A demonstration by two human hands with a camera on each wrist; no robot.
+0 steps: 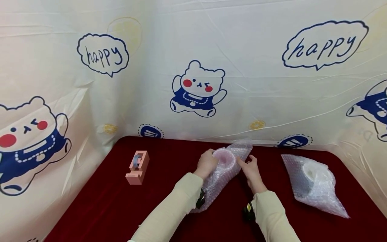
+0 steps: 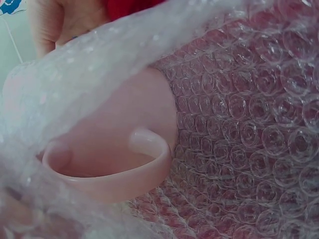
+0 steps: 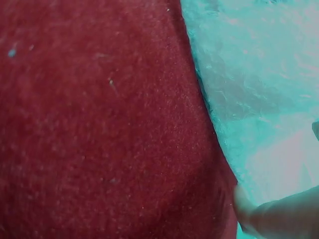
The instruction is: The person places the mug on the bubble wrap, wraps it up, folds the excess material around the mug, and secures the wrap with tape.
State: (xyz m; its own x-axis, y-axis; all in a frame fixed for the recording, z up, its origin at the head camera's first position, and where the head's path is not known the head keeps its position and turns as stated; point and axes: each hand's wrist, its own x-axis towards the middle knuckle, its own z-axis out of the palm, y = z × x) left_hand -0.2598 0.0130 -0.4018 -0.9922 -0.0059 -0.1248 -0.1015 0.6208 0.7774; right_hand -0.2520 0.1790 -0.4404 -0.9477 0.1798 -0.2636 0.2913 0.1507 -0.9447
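Note:
A pink mug lies on a sheet of bubble wrap at the middle of the table, its round mouth facing up in the head view. In the left wrist view the mug's handle shows, with a fold of wrap partly covering the body. My left hand grips the mug from its left side; its fingertips are hidden. On the other side, my right hand pinches the wrap beside the mug's rim. The right wrist view shows a finger at the wrap's edge.
To the right lies another bubble-wrapped bundle with a pale round object inside. A pink tape dispenser with a bluish roll stands at the left. Dark red cloth covers the table, and a printed curtain hangs behind it.

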